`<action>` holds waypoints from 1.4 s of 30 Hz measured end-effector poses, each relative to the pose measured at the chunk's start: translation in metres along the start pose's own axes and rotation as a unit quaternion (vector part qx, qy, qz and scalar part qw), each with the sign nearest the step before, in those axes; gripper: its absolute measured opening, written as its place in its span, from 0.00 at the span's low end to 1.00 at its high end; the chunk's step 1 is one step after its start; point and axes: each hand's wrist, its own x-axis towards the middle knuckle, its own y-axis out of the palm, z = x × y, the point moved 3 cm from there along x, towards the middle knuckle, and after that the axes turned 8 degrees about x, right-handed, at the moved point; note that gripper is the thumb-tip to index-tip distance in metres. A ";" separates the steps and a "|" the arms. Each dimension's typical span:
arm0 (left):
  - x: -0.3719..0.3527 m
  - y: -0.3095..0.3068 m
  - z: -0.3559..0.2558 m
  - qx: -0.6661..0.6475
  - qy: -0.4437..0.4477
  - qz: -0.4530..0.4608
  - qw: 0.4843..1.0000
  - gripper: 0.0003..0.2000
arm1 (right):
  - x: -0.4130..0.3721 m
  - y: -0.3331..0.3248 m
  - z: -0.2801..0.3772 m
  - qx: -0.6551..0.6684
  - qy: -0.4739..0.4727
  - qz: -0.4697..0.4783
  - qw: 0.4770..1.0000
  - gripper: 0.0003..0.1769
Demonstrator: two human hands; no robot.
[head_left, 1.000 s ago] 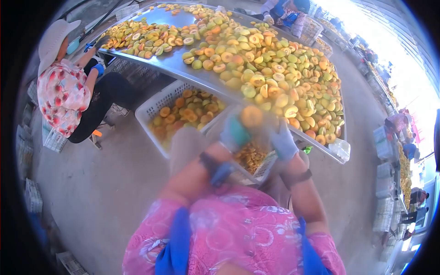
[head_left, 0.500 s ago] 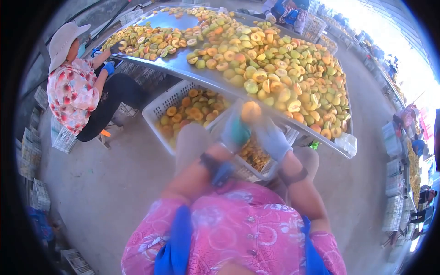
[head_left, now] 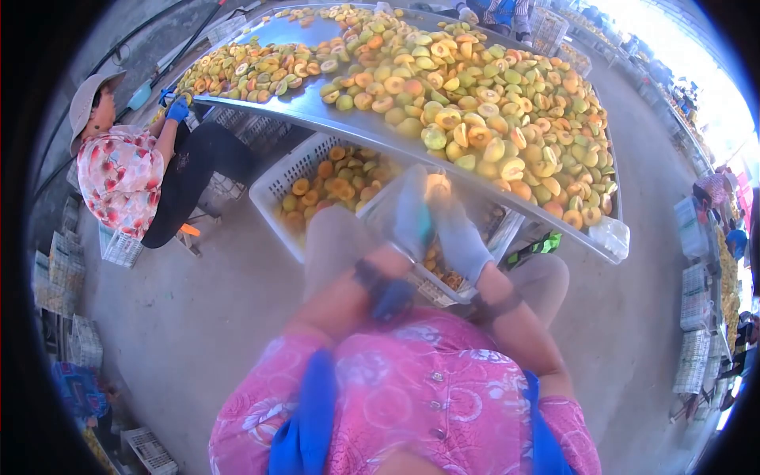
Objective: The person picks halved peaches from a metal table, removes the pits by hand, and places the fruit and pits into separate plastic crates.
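My left hand [head_left: 412,218], in a pale glove with a green patch, and my right hand [head_left: 461,233], in a whitish glove, meet near the table's front edge. Between their blurred fingertips is an orange fruit half [head_left: 437,187], held by both. Under my hands stands a white crate [head_left: 503,235] with small fruit pieces in it. To its left, a larger white crate [head_left: 273,186] contains halved yellow-orange fruit [head_left: 336,186]. Many fruit halves [head_left: 507,111] are heaped on the metal table [head_left: 305,111] beyond my hands.
A person in a hat and floral shirt [head_left: 119,170] sits at the left, wearing blue gloves. Another person [head_left: 500,14] is across the table. Stacked crates [head_left: 695,317] line the right side. A clear plastic container [head_left: 609,236] sits at the table's right corner.
The view has shifted slightly. My hands have drawn closer together around the orange fruit half. At the left, the seated person's head and body have moved left, with the gloved hands nearer each other.
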 end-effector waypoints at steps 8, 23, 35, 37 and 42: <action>0.015 -0.010 0.009 0.027 -0.052 -0.030 0.998 0.21 | 0.002 0.006 -0.026 0.087 0.059 0.001 0.994 0.21; 0.019 -0.013 0.031 0.017 -0.033 -0.050 0.998 0.20 | -0.003 0.001 -0.039 0.064 -0.047 -0.075 0.994 0.21; 0.026 -0.019 0.024 0.131 -0.068 -0.043 0.988 0.26 | -0.018 -0.002 -0.023 0.322 0.193 0.064 0.925 0.26; 0.030 -0.026 0.028 0.207 -0.010 -0.033 0.978 0.28 | -0.017 -0.001 -0.021 0.348 0.171 -0.023 0.921 0.17; 0.024 -0.012 0.027 0.144 -0.065 -0.056 0.986 0.28 | -0.013 -0.004 -0.018 0.344 0.190 -0.005 0.919 0.18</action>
